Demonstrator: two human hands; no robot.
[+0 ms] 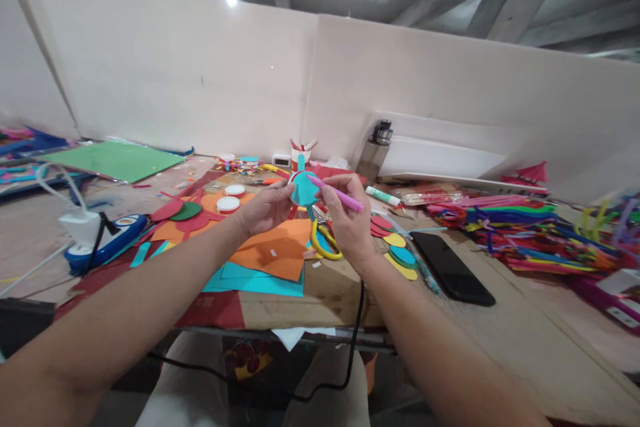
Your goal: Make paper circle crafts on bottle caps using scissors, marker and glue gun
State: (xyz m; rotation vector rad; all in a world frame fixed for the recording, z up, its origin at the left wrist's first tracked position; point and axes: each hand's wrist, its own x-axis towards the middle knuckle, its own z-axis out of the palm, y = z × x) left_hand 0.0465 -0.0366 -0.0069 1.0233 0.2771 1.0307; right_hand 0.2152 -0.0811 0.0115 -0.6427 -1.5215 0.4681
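My left hand (269, 207) is closed on a small paper craft (304, 189) with a round turquoise face and strips sticking out above and below. A pink-purple marker (345, 196) sits in my right hand (349, 217), its tip end close to the turquoise face. Whether the tip touches the paper I cannot tell. Below the craft lie yellow-handled scissors (326, 242), partly hidden by my right hand. Orange paper (273, 247) overlaps turquoise sheets (255, 282) under my hands.
White-topped round pieces (229, 204) and red and green paper discs (186, 211) lie left. To the right are more discs (402, 256), a black phone (453, 268), a glue stick (383, 196), a bottle (374, 150) and many pipe cleaners (530, 230). A blue power strip (107, 243) stands far left.
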